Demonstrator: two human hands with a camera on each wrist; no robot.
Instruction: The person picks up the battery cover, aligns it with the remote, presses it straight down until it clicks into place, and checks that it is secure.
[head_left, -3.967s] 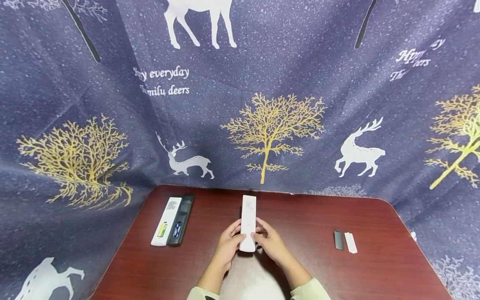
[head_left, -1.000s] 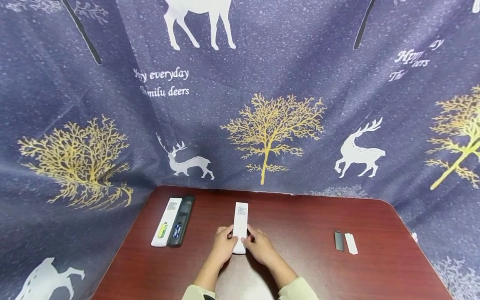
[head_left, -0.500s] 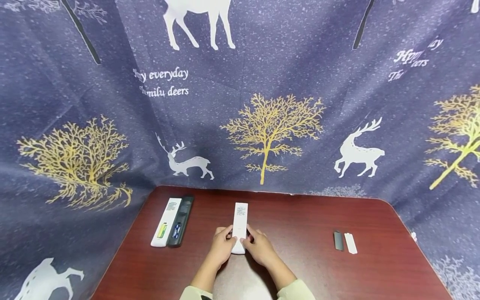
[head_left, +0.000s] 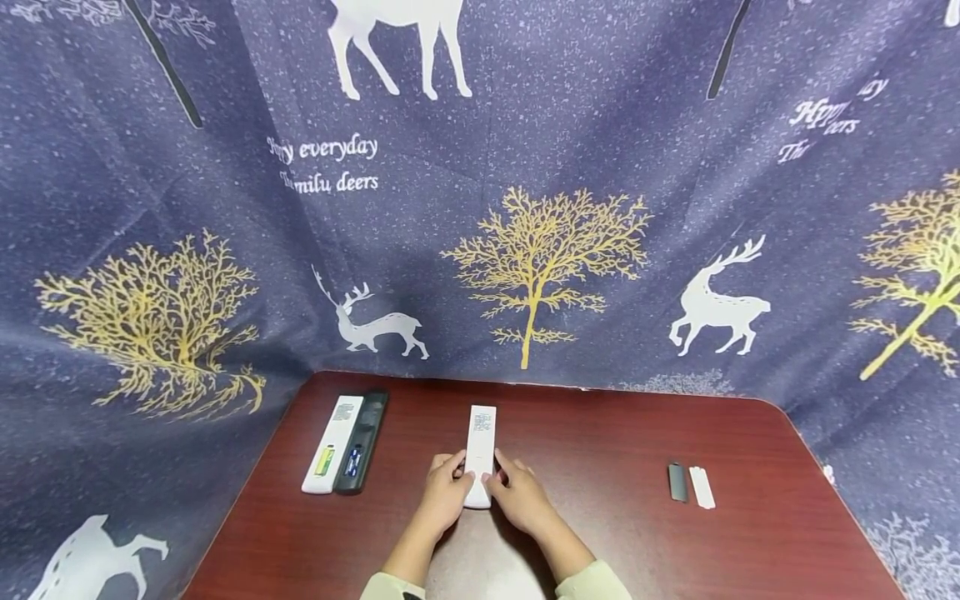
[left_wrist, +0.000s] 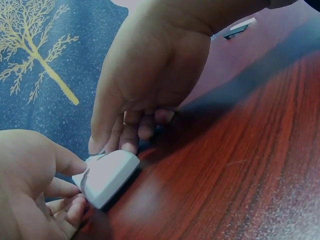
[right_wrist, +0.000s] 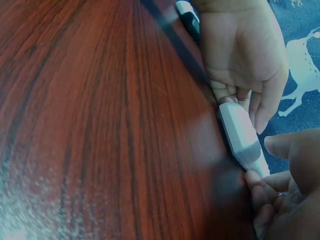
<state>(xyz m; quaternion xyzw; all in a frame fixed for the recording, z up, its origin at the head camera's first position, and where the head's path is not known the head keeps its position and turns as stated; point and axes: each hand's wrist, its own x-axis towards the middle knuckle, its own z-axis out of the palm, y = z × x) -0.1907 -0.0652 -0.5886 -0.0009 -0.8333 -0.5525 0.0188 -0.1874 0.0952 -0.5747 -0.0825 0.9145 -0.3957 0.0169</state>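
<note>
A white remote control [head_left: 482, 435] lies face down on the table, its printed back up and its long side pointing away from me. My left hand [head_left: 444, 493] holds its near end from the left, thumb on the back and fingers along the edge. On the other side, my right hand [head_left: 522, 498] grips the same end in a similar way. The rounded near end of the remote control [left_wrist: 112, 175] shows between both hands in the left wrist view. In the right wrist view the remote control [right_wrist: 240, 127] sits low against the wood, and fingertips touch its sides.
On the left lie a white remote [head_left: 333, 442] and a black remote [head_left: 363, 442], side by side, with battery compartments uncovered and batteries showing. A dark battery cover [head_left: 677, 482] and a white one [head_left: 702, 487] lie on the right. A patterned cloth [head_left: 585, 317] hangs behind the table [head_left: 600, 433].
Since the oldest frame, both hands have brought the white remote control slightly left and nearer, and it looks lowered onto the table. Over the last second hardly anything has moved.
</note>
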